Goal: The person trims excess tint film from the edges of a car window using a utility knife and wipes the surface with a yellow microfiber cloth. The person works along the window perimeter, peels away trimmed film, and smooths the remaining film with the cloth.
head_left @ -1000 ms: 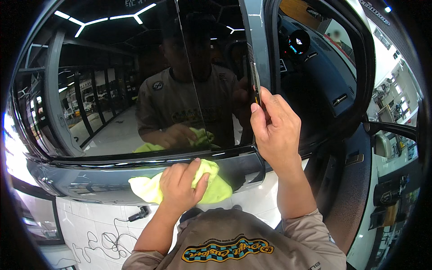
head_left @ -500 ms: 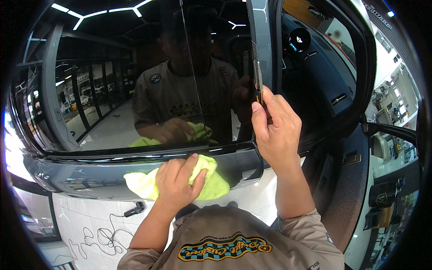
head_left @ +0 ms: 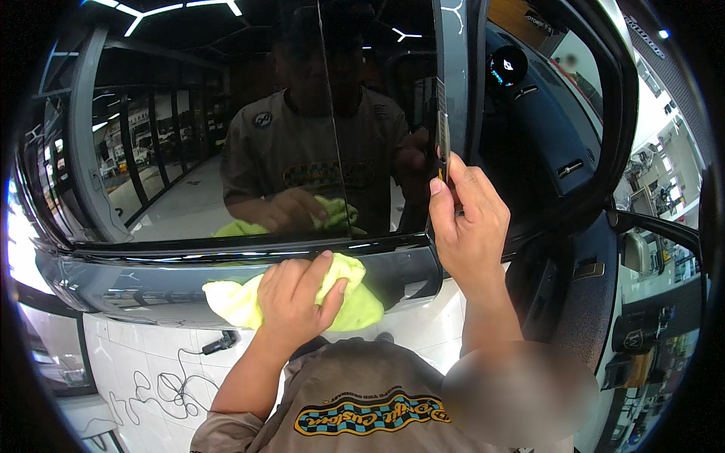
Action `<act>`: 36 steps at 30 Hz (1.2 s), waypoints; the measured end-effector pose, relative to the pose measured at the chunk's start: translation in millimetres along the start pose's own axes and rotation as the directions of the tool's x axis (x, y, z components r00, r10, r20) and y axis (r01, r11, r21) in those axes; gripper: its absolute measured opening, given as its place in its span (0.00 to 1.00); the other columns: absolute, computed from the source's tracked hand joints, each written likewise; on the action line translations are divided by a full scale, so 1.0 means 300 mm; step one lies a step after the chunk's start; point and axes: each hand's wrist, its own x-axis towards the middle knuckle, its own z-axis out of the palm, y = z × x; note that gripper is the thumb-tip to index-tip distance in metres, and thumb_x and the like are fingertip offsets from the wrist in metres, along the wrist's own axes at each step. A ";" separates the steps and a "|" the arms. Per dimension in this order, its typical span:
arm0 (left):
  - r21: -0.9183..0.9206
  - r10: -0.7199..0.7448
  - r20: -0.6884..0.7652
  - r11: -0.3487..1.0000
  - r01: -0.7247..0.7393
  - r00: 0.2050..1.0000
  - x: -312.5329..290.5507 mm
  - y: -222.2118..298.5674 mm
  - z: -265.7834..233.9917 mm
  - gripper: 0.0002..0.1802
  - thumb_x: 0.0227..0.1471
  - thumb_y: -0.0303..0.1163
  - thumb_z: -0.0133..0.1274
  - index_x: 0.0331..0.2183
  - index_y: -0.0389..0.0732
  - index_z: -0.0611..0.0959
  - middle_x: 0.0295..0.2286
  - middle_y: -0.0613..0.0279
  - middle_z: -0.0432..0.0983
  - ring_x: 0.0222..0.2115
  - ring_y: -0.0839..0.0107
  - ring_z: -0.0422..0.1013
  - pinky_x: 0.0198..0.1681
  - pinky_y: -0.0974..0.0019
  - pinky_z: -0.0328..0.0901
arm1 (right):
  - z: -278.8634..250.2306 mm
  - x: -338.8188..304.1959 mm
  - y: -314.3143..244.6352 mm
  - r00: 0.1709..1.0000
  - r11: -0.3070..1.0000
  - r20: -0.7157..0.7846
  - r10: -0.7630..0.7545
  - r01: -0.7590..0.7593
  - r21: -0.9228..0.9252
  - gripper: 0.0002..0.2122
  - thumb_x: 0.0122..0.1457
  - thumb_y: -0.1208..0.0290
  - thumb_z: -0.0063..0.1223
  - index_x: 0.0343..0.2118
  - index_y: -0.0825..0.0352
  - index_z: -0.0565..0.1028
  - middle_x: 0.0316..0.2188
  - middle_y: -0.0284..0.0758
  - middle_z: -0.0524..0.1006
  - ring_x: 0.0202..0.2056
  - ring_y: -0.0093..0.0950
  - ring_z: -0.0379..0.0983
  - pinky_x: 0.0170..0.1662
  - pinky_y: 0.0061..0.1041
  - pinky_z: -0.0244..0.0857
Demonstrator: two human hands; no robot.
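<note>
My left hand [head_left: 293,296] is closed over a bunched yellow-green cloth [head_left: 356,302], pressing it on the grey car door [head_left: 151,291] just below the window. A snap-off utility knife [head_left: 443,140] is in my right hand [head_left: 474,219], pinched between thumb and fingers. Its long segmented blade points upward along the right-hand edge of the dark glossy window [head_left: 279,174]. Whether the tip touches the trim there, I cannot tell. A thin vertical line [head_left: 332,113] runs down the glass, which mirrors my shirt, hands and the cloth.
To the right the car's interior shows a dark dashboard [head_left: 544,121] with a lit round display [head_left: 507,66]. Another opened door [head_left: 574,302] stands at my right. On the white tiled floor at left lie a black handheld device [head_left: 220,343] and its tangled cord [head_left: 174,392].
The view has shifted slightly. My right hand with the knife sits a little lower along the window's edge. My left hand stays on the cloth in nearly the same spot.
</note>
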 end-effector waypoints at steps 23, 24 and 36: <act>-0.012 -0.021 0.029 1.000 0.021 0.999 -0.007 0.004 -0.004 0.23 0.44 0.34 0.66 0.44 0.38 0.82 0.27 0.60 0.71 0.24 0.62 0.68 0.28 0.61 0.61 | 0.022 -0.080 0.040 0.999 0.999 0.015 -0.036 0.036 -0.036 0.16 0.57 0.84 0.56 0.50 0.78 0.75 0.28 0.43 0.76 0.23 0.28 0.73 0.24 0.24 0.67; -0.007 -0.009 0.010 1.000 0.009 1.000 -0.004 0.000 0.000 0.23 0.43 0.35 0.66 0.43 0.38 0.83 0.26 0.61 0.70 0.23 0.64 0.67 0.27 0.62 0.61 | 0.024 -0.085 0.042 0.999 0.999 0.015 -0.034 0.035 -0.035 0.16 0.57 0.84 0.56 0.50 0.78 0.75 0.29 0.44 0.76 0.23 0.29 0.73 0.24 0.24 0.67; 0.005 -0.002 -0.006 1.000 0.002 1.000 0.001 0.003 -0.001 0.23 0.42 0.35 0.67 0.42 0.37 0.84 0.26 0.63 0.71 0.23 0.66 0.67 0.26 0.63 0.60 | 0.029 -0.148 0.061 0.999 1.000 0.038 -0.009 0.009 0.002 0.16 0.56 0.86 0.56 0.50 0.79 0.74 0.30 0.45 0.77 0.27 0.30 0.76 0.28 0.25 0.70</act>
